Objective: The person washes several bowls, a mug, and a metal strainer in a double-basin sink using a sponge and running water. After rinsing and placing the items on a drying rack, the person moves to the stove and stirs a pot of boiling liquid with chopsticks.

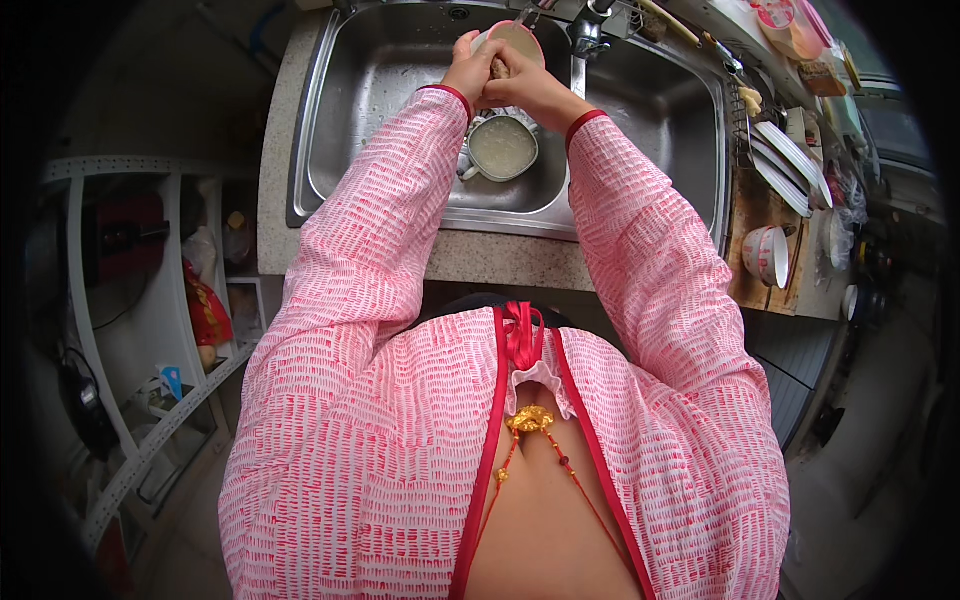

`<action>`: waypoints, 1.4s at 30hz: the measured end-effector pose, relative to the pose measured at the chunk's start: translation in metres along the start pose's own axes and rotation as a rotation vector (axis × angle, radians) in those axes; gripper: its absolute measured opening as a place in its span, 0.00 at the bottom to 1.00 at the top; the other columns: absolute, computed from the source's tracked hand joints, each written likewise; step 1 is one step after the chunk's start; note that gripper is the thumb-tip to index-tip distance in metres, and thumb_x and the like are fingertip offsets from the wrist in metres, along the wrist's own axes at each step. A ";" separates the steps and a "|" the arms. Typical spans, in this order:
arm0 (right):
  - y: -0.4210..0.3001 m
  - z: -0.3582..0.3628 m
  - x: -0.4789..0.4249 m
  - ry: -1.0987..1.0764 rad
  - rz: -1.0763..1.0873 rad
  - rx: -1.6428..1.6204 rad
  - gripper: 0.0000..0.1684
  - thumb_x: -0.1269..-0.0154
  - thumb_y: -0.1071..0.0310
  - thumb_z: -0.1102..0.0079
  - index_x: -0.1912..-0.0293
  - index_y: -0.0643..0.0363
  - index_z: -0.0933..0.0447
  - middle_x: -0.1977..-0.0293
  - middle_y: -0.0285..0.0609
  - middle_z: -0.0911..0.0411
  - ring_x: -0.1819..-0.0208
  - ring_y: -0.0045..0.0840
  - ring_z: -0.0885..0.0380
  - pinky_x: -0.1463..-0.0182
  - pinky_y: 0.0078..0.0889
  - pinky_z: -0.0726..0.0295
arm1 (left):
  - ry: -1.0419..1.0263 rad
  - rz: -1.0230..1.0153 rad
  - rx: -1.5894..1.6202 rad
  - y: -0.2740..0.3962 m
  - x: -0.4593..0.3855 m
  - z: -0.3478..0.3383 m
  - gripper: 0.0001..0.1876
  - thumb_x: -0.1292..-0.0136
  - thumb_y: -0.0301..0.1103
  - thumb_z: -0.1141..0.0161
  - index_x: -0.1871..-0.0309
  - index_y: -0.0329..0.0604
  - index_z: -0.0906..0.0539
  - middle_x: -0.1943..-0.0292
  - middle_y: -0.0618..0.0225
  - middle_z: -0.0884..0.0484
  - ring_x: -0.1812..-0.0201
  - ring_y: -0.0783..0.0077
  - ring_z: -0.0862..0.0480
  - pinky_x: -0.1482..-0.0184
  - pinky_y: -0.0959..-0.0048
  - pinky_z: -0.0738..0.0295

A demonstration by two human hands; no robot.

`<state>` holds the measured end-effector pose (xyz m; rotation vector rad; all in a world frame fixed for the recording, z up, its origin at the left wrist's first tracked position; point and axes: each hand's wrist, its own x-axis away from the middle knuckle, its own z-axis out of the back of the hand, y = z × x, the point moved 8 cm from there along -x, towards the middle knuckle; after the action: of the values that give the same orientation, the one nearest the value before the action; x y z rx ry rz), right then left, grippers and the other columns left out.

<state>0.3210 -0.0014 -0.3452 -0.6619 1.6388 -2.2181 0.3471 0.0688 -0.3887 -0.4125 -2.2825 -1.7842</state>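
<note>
Over the left sink basin, my left hand grips a pink-rimmed bowl from its near left side. Cloudy liquid shows inside it, under what looks like running water. My right hand is closed at the bowl's near side, next to my left hand, around a small brown, rough thing. Most of that thing is hidden by my fingers, so I cannot tell what it is. Below both hands, a small light-coloured pot with handles stands in the basin, holding whitish, cloudy liquid.
A faucet rises behind the divider beside the right basin. White plates lean in a rack at right, with a patterned bowl tipped on a wooden board. Speckled counter borders the sink; white shelving stands at left.
</note>
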 end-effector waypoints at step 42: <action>0.034 -0.018 0.034 -0.335 0.369 1.434 0.21 0.42 0.65 0.52 0.48 0.37 0.32 0.42 0.16 0.38 0.39 0.13 0.41 0.31 0.32 0.56 | -0.147 0.396 -0.284 -0.023 0.019 0.022 0.23 0.45 0.36 0.56 0.43 0.52 0.36 0.55 0.61 0.26 0.60 0.62 0.21 0.64 0.60 0.21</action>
<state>0.2818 -0.0142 -0.3753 -0.2205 -0.1771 -2.1301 0.3215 0.0868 -0.4085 -0.9980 -1.8587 -1.9118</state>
